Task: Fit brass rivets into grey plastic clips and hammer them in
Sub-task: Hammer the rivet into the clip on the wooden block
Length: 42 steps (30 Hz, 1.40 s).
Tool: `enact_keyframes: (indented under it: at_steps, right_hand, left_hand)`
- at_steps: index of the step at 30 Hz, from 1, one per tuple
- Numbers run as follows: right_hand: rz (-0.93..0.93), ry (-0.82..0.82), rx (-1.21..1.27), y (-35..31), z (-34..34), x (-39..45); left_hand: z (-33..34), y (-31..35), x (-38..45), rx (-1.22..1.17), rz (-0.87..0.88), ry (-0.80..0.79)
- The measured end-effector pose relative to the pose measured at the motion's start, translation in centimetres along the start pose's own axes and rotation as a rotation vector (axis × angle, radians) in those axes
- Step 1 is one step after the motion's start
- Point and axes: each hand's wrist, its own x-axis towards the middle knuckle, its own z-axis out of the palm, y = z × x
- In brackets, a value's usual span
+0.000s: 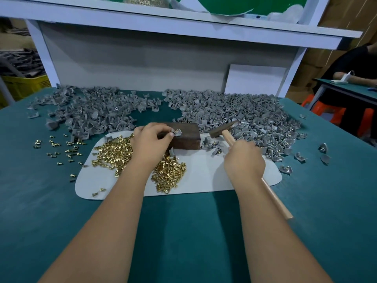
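My left hand (152,139) pinches a grey plastic clip (177,132) with brass rivets in it, holding it on top of a dark brown block (186,137). My right hand (243,159) grips the wooden handle of a hammer (225,129), whose metal head hangs just right of the block. A heap of loose brass rivets (163,170) lies on a white mat (214,180) under my left wrist. Grey clips lie in two big piles, the left pile (91,111) and the right pile (244,115).
Scattered rivets (59,148) lie on the green table at the left. Several clips with rivets (212,145) sit right of the block. A white shelf frame (163,27) rises behind the table. A seated person (355,74) is at another table, far right.
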Motion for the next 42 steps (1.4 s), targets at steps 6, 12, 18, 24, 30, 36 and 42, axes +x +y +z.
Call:
enact_keyframes:
  at_steps: [6,12,18,24,30,36,42]
  right_hand:
    - [-0.183,0.268,0.115,-1.1,-2.4,-1.5]
    - [-0.413,0.241,0.149,-2.9,-2.7,-4.0]
    - [-0.451,0.250,0.131,-3.6,-2.5,-4.4]
    - [-0.444,0.326,0.134,-4.5,-2.6,-4.9]
    - [-0.432,0.296,0.126,-4.7,-2.8,-5.4]
    - [-0.412,0.258,0.101,-4.7,-3.0,-5.6]
    - [-0.418,0.245,0.053,-5.1,-2.9,-5.7]
  left_hand:
    - [0.3,0.6,-0.1,0.054,-0.063,0.034]
    - [0.8,0.8,0.1,0.051,-0.073,0.048]
    - [1.0,0.7,0.0,0.001,-0.102,0.069]
    - [1.2,0.5,0.2,0.009,-0.119,0.105]
    - [1.1,0.6,0.2,0.004,-0.123,0.115]
    - [1.2,0.7,0.2,0.000,-0.138,0.110]
    - [1.1,0.7,0.0,0.031,-0.139,0.093]
